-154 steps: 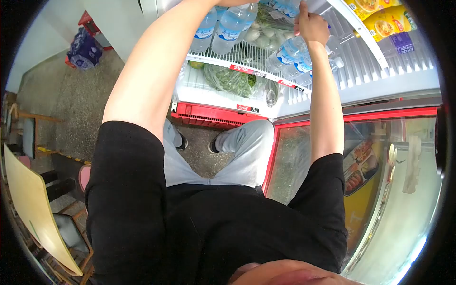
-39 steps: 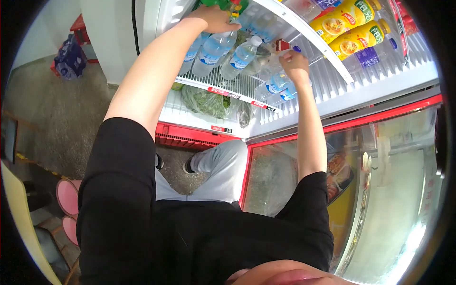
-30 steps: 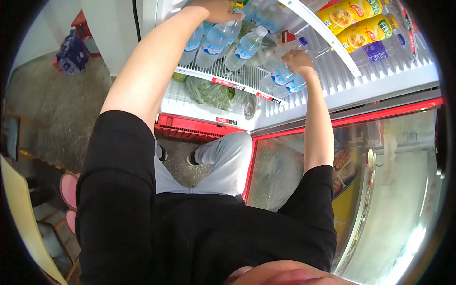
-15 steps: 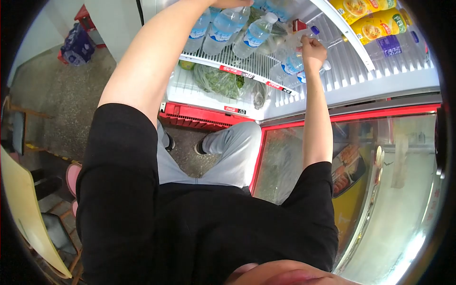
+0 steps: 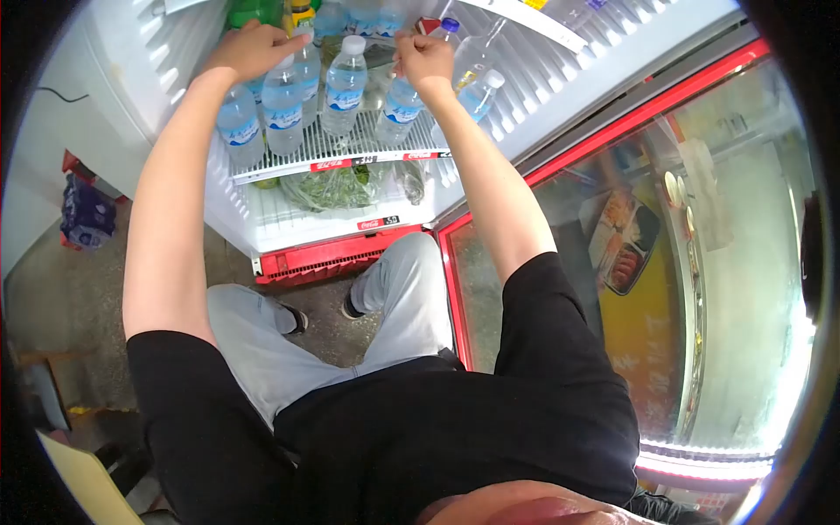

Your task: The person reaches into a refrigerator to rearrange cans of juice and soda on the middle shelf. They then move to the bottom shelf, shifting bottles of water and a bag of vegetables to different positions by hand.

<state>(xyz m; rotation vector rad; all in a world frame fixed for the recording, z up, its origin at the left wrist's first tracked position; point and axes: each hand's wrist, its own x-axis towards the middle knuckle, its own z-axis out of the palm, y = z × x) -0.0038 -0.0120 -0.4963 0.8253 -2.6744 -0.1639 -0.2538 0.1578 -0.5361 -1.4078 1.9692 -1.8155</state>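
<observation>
My left hand is closed at the tops of the clear water bottles on the fridge shelf, its thumb side beside a white cap. Below it stand water bottles with blue-and-white labels, upright in a group. My right hand pinches the top of another water bottle, whose cap is hidden behind the fingers. Between the hands stands a capped water bottle. A further bottle leans right of my right hand, and a purple-capped bottle is just behind it.
The wire shelf carries red price tags. Bagged greens lie on the level below. A green bottle stands at the back left. The open glass door flanks my right arm. A purple-wrapped pack sits on the left.
My view has swung so that the fridge appears further left and lower. My left hand has shifted left over the bottles; the right one stays by its bottle, fingers still pinched.
</observation>
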